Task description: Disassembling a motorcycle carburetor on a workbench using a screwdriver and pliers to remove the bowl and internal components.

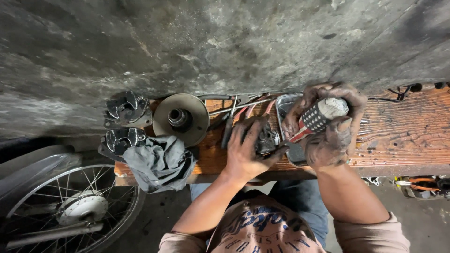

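Observation:
My left hand (246,145) presses down on a small dark metal part (266,139) lying on the wooden bench (403,136). My right hand (330,124) is closed around the handle of a screwdriver (321,115), grey with black dimples and a red collar. The screwdriver's shaft points left and down into the metal part. Both hands are smeared with black grease. A shallow metal tray (285,107) lies partly under my right hand.
Pliers with red handles (243,115) and thin rods lie behind my left hand. A round pulley disc (181,118), two dark caliper-like parts (126,110) and a grey rag (159,161) sit at the bench's left end. A spoked wheel (70,206) stands lower left. A concrete wall rises behind.

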